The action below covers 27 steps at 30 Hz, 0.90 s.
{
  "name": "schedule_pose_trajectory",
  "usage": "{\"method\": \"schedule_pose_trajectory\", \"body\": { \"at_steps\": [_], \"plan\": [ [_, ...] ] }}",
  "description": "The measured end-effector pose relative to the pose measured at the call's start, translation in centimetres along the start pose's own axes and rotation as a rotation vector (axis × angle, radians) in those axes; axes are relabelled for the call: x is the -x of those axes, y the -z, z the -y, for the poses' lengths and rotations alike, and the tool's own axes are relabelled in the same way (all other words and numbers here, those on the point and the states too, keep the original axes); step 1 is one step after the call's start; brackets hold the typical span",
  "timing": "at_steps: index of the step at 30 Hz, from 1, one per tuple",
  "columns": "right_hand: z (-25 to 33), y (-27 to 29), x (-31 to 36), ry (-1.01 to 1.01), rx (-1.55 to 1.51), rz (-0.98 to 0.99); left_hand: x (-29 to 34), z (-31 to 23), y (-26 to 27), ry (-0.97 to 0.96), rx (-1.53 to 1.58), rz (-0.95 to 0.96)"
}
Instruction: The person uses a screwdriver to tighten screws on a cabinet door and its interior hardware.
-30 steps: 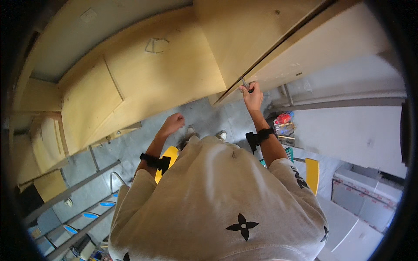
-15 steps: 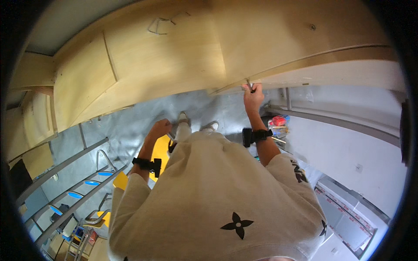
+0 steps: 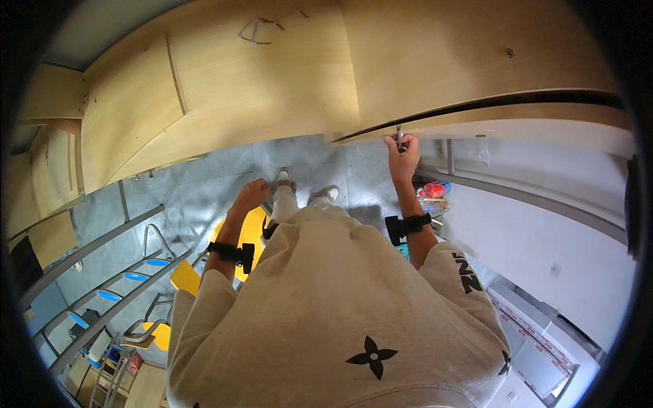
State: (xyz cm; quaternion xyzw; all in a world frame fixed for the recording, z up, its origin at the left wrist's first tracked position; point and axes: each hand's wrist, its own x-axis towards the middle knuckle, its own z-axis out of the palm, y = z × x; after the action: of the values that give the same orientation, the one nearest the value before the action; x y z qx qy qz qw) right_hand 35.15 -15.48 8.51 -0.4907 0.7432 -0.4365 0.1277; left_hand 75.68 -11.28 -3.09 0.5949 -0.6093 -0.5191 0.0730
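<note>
At the edge of the wooden panel [image 3: 435,127], on the right, my right hand [image 3: 404,158] pinches a small metal piece [image 3: 399,131] whose kind I cannot make out. A dark gap runs between this panel and the wooden board [image 3: 476,61] beyond it. My left hand [image 3: 253,194] is closed in a loose fist above the floor, apart from the wood. Whatever its fingers hold, if anything, is hidden. Several thin metal screws or nails [image 3: 256,30] lie loose on the pale wooden surface [image 3: 272,88] ahead.
Below left is a yellow seat [image 3: 253,234], with metal rails [image 3: 102,251] and blue round-topped stools [image 3: 135,277] further left. Red and blue packages [image 3: 433,190] lie on the floor at right, beside a white wall [image 3: 530,231]. My shoes [image 3: 283,178] stand on grey tiles [image 3: 238,160].
The dark gap between the wooden panel and the board has widened. My right hand has moved slightly right and down with the panel's edge. My left hand stays closed, slightly higher.
</note>
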Motion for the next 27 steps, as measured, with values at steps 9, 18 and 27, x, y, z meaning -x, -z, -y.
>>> {"method": "schedule_pose_trajectory", "body": {
  "at_steps": [9,18,27],
  "plan": [
    [-0.4,0.5,0.7,0.009,0.085,-0.007,1.4,-0.2,0.2,0.017,-0.072,-0.001],
    [-0.3,2.0,1.9,0.211,0.060,-0.014,1.3,1.5,1.6,-0.058,-0.104,-0.047],
    [1.6,-1.1,8.1,0.007,0.057,0.817,1.5,7.7,4.9,-0.069,-0.086,-0.003]
  ]
}}
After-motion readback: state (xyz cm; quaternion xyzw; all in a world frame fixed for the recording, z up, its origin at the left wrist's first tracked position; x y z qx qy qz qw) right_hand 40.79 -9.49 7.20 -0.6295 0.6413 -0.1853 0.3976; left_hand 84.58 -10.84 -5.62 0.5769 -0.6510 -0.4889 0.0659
